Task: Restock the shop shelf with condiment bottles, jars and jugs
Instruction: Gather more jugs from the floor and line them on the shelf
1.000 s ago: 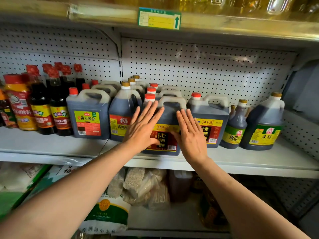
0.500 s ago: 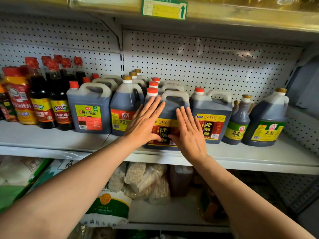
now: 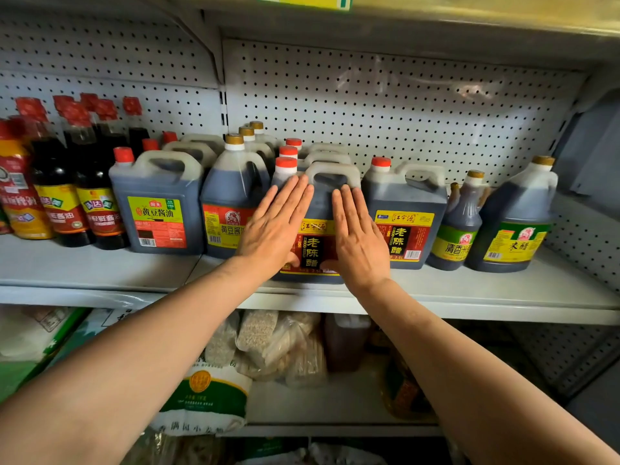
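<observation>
Two bare arms reached up from the bottom of the view. The left hand [image 3: 273, 229] and the right hand [image 3: 357, 238] lay flat on the front of a dark vinegar jug [image 3: 317, 250], fingers straight and close together, gripping nothing. The jug stood upright near the front edge of the shelf [image 3: 503, 290], sticking out in front of its neighbours. Just beside it on the right stood a matching jug [image 3: 404, 223], and on the left a brown soy jug [image 3: 231, 203]. More red-capped jugs [image 3: 293, 144] lined up behind it. A hard push could knock those back jugs over. A crooked push could bump the jugs beside it.
</observation>
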### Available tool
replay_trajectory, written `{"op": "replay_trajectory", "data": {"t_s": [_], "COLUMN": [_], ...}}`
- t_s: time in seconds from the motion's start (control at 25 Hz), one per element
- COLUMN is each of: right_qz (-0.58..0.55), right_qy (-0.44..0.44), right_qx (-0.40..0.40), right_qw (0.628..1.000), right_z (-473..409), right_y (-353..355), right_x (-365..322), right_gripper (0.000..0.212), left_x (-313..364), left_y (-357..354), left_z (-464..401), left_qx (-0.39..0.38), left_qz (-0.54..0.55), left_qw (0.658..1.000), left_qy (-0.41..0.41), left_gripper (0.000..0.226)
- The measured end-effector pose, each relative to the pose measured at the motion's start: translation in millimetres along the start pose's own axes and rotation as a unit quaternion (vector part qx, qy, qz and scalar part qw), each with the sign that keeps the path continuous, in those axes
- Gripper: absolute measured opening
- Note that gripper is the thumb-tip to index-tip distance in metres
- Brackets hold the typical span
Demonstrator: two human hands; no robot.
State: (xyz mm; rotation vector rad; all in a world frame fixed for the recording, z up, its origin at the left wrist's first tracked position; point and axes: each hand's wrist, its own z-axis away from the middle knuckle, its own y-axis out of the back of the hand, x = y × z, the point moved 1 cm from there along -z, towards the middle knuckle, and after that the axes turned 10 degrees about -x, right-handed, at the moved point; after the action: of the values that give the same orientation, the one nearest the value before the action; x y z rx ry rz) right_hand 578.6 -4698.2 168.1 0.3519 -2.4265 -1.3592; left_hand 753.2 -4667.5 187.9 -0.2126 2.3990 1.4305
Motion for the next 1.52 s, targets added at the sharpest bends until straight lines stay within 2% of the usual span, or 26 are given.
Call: {"op": "replay_trajectory", "data": {"t_s": [0.16, 0.24, 0.36, 0.44, 0.56, 0.68, 0.8, 0.88, 0.96, 1.08, 1.24, 1.52], "right_qz": [0.018, 0.014, -0.045, -0.071, -0.039, -0.039, -0.053, -0.03, -0.007, -0.052, -0.076, -0.06], "right_qy": [-0.007, 0.001, 0.021, 0.027, 0.018, 0.03, 0.015, 0.003, 0.011, 0.018, 0.03, 0.024], "right_qx": [0.007, 0.017, 0.008, 0.0, 0.027, 0.01, -0.015, -0.026, -0.035, -0.071, -0.078, -0.028], "right_qw": [1.0, 1.0, 0.999, 0.997, 0.999, 0.999, 0.998, 0.999, 0.999, 0.996, 0.994, 0.998], "right_z": [-5.7, -11.3, -23.2, -24.4, -20.9, -25.0, -32.0, -38.0, -41.9, -42.3, -47.4, -40.8], "right_y": [12.2, 17.0, 21.1, 22.7, 26.6, 29.9, 41.5, 51.8, 57.1, 56.2, 59.7, 54.7], "right_x": [-4.7, -3.8, 1.7, 3.0, 0.8, 5.0, 6.6, 4.3, 1.5, 2.9, 10.6, 8.7], "right_gripper": [0.15, 0.14, 0.119, 0.114, 0.11, 0.118, 0.146, 0.155, 0.151, 0.147, 0.136, 0.131], "left_x": [-7.8, -10.7, -17.7, -23.4, -28.8, -30.5, -31.5, -30.3, -29.0, -27.4, -25.3, -21.1], "left_y": [6.9, 10.2, 15.6, 22.6, 30.0, 37.0, 40.5, 40.8, 40.8, 39.9, 40.3, 37.2], "left_z": [-10.1, -15.0, -22.5, -27.1, -32.4, -39.0, -43.0, -43.6, -44.8, -45.8, -46.0, -40.0], "left_qx": [0.004, -0.016, -0.046, -0.032, -0.025, -0.068, -0.071, -0.068, -0.073, -0.073, -0.075, -0.043], "left_qz": [0.002, 0.007, 0.033, 0.022, -0.006, 0.055, 0.08, 0.084, 0.09, 0.1, 0.095, 0.065], "left_qw": [1.0, 1.0, 0.998, 0.998, 0.999, 0.995, 0.994, 0.994, 0.993, 0.992, 0.993, 0.997], "left_qy": [-0.007, 0.0, -0.025, -0.042, -0.035, -0.043, -0.036, -0.032, -0.03, -0.023, -0.017, -0.012], "left_gripper": [0.148, 0.153, 0.149, 0.146, 0.154, 0.153, 0.151, 0.152, 0.152, 0.15, 0.149, 0.153]}}
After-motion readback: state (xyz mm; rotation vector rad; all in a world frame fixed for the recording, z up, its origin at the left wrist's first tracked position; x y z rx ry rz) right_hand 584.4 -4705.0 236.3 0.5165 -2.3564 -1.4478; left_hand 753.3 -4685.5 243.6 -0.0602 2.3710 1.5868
